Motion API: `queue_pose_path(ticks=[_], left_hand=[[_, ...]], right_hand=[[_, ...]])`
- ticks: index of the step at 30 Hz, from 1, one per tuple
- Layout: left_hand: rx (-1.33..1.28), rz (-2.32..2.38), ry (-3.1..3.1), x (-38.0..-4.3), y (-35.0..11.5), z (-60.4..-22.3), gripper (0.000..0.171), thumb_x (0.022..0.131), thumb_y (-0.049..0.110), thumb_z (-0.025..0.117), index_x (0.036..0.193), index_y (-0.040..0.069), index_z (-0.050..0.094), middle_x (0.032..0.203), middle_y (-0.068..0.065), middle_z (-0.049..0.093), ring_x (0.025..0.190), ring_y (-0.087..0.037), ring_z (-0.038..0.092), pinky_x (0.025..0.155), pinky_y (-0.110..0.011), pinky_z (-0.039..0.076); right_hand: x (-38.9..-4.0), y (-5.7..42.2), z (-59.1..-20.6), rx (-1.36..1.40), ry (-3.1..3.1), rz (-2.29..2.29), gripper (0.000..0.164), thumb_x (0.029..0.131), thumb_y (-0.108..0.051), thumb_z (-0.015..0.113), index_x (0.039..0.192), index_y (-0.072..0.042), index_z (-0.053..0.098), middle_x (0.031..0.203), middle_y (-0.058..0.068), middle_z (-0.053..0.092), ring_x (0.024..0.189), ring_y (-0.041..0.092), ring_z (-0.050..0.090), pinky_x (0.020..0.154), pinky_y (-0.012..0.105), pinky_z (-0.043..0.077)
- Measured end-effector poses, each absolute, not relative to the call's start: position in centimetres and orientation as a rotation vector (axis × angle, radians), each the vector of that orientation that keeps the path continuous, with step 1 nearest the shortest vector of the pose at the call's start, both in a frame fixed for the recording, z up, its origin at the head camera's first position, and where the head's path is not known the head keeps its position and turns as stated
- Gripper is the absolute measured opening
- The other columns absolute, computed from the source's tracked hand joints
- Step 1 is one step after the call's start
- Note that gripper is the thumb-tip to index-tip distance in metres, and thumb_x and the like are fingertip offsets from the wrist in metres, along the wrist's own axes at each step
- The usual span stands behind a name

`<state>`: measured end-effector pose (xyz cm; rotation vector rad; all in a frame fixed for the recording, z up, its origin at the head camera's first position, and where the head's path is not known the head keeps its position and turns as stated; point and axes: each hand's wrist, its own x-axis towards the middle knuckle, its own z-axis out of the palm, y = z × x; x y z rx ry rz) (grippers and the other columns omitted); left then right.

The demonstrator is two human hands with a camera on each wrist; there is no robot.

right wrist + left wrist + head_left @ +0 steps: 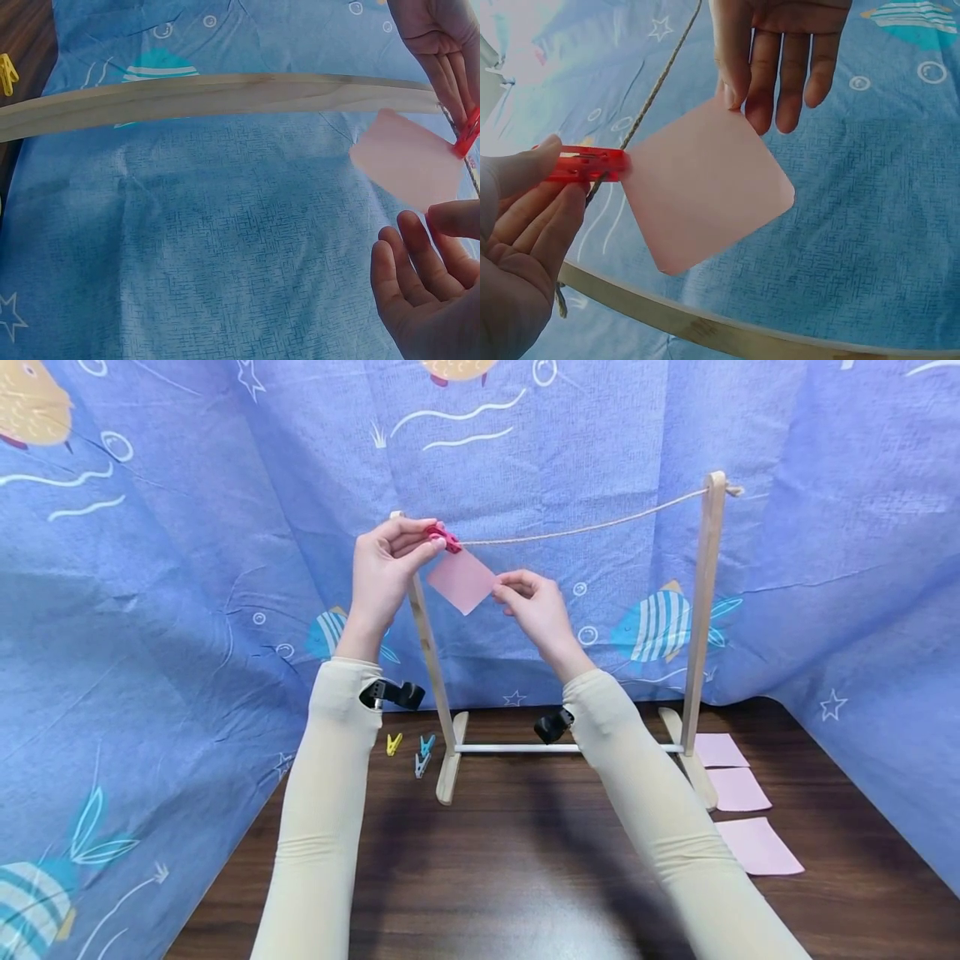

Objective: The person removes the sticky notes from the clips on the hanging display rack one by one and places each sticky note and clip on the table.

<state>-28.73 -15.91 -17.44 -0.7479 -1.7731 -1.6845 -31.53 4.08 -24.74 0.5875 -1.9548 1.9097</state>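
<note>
My left hand (384,568) pinches a red clothespin (444,537) near the left end of a string (585,529). In the left wrist view the clothespin (592,163) lies across the string, its tip at one corner of a pink square of paper (705,187). The paper hangs tilted, corner up, just below the string. My right hand (536,610) pinches the paper's right corner between thumb and forefinger, the other fingers loosely bent, as the right wrist view also shows with the paper (409,161).
A wooden frame with two posts (705,610) carries the string; a white bar (517,748) joins its feet. Left of it on the dark table (480,860) lie a yellow clothespin (393,744) and two bluish clothespins (427,745). Pink papers (757,846) lie at right. A blue curtain (525,643) surrounds everything.
</note>
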Motion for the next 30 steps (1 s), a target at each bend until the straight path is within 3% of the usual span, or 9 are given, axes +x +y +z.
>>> queue_pose_path(ticks=[6, 11, 18, 22, 30], left_hand=[[-0.737, -1.732, -1.703, -28.2, -15.7, -17.2, 0.024, 0.083, -0.002, 0.080, 0.107, -0.004, 0.076, 0.103, -0.011, 0.076, 0.096, -0.017, 0.073, 0.093, -0.031, 0.055], [-0.752, -1.731, -1.675, -27.9, -15.7, -17.2, 0.021, 0.084, -0.002, 0.080, 0.104, -0.002, 0.077, 0.102, -0.010, 0.077, 0.095, -0.018, 0.073, 0.093, -0.031, 0.056], [-0.769, -1.717, -1.644, -27.7, -15.7, -17.2, 0.020, 0.083, -0.001, 0.081, 0.103, -0.001, 0.078, 0.101, -0.010, 0.077, 0.094, -0.018, 0.073, 0.091, -0.031, 0.056], [-0.809, -1.733, -1.634, -27.4, -15.7, -17.0, 0.019, 0.083, -0.003, 0.080, 0.101, -0.003, 0.078, 0.100, -0.011, 0.077, 0.093, -0.019, 0.074, 0.092, -0.032, 0.056], [-0.820, -1.779, -1.602, -26.9, -15.9, -16.7, 0.020, 0.082, -0.005, 0.080, 0.101, -0.002, 0.078, 0.100, -0.012, 0.077, 0.094, -0.021, 0.074, 0.092, -0.032, 0.057]], right_hand=[[-31.3, 4.3, -25.0, 0.587, -1.984, 1.933, 0.021, 0.098, -0.011, 0.067, 0.112, 0.003, 0.070, 0.108, 0.017, 0.072, 0.106, 0.035, 0.066, 0.086, 0.035, 0.057], [-31.3, 4.6, -25.5, 0.593, -1.981, 1.969, 0.023, 0.098, -0.009, 0.066, 0.114, 0.006, 0.068, 0.112, 0.021, 0.070, 0.097, 0.025, 0.068, 0.094, 0.046, 0.055], [-31.3, 4.9, -26.0, 0.607, -1.979, 1.950, 0.023, 0.098, -0.010, 0.066, 0.114, 0.006, 0.068, 0.110, 0.021, 0.071, 0.108, 0.039, 0.065, 0.089, 0.040, 0.056], [-31.2, 4.9, -26.3, 0.612, -1.975, 1.951, 0.023, 0.098, -0.010, 0.066, 0.114, 0.006, 0.069, 0.109, 0.022, 0.071, 0.109, 0.042, 0.064, 0.091, 0.046, 0.055], [-30.8, 5.0, -26.4, 0.580, -2.002, 1.923, 0.021, 0.098, -0.013, 0.067, 0.112, 0.002, 0.071, 0.108, 0.016, 0.073, 0.102, 0.028, 0.068, 0.092, 0.045, 0.055]])
